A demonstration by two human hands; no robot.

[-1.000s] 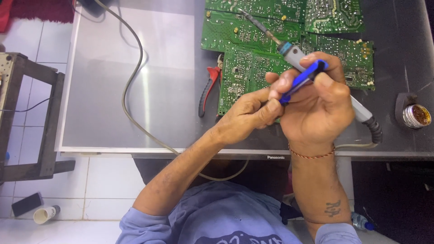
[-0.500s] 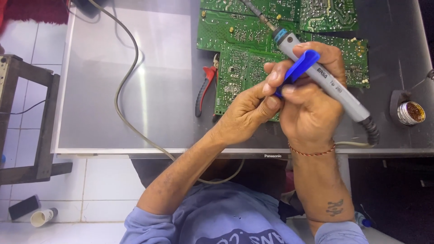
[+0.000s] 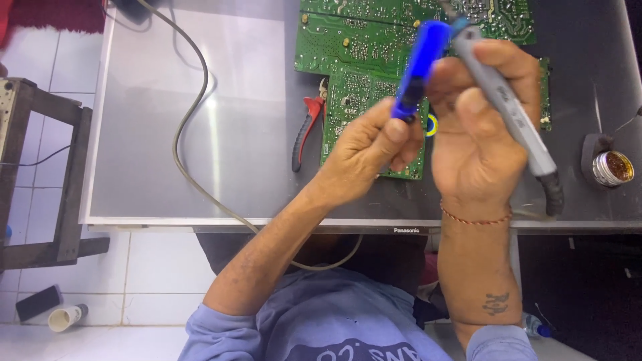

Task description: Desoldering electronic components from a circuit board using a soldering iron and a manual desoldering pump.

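My left hand [image 3: 364, 148] grips the lower end of a blue pen-shaped tool [image 3: 416, 67], which points up and away over the green circuit boards [image 3: 358, 80]. My right hand [image 3: 476, 127] holds a grey soldering iron [image 3: 505, 100] slanting from upper left down to its black cable end at lower right; its tip is cut off by the top edge. Both hands hover above the boards, close together, thumbs nearly touching.
Red-handled pliers [image 3: 304, 130] lie left of the boards on a grey metal panel [image 3: 200, 134]. A grey cable [image 3: 190, 120] curves across the panel. A small round tin [image 3: 612, 167] sits at right. A dark wooden stool [image 3: 40, 174] stands on white floor tiles at left.
Both hands have lifted toward the camera. The blue tool passed from my right hand's fingers into my left hand and now stands apart from the soldering iron.
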